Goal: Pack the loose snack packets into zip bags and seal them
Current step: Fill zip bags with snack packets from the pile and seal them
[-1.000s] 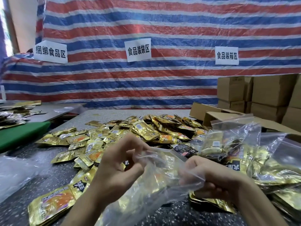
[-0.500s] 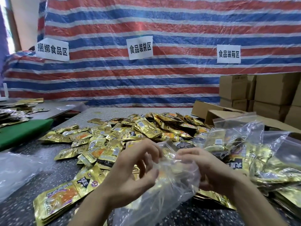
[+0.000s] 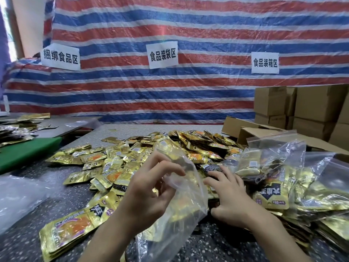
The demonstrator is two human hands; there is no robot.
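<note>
A person's left hand [image 3: 148,190] is pinching a clear zip bag [image 3: 182,216] between thumb and curled fingertips near the bag's upper edge. The bag is hanging down from that grip in front of the wrist, with its top corner standing up above the fingers. Gold is showing through the film, though it cannot be told whether any packet is lying inside the bag or only behind it. Just to the right, the right hand [image 3: 232,201] is reaching palm-down with fingers spread and relaxed. Its fingertips are touching the heap and grasping nothing.

The loose snack packets [image 3: 130,163], gold foil with orange and black print, are sprawling in a wide heap across the speckled dark table [image 3: 28,250]. The heap is running from just beyond both hands toward the table's far edge. A flat stack [image 3: 69,231] of the same packets is lying near the left forearm. At the right, filled zip bags [image 3: 272,167] are lying heaped beside the right hand, some with their mouths gaping upward.

Behind them an open carton [image 3: 243,129] is sitting, and closed cardboard boxes [image 3: 311,104] are standing in stacks. A crumpled plastic sheet [image 3: 15,199] is lying at the left edge, near a green board [image 3: 26,154]. A red, white and blue striped tarpaulin [image 3: 170,95] is hanging as a backdrop, carrying three paper signs [image 3: 162,54] in Chinese characters.
</note>
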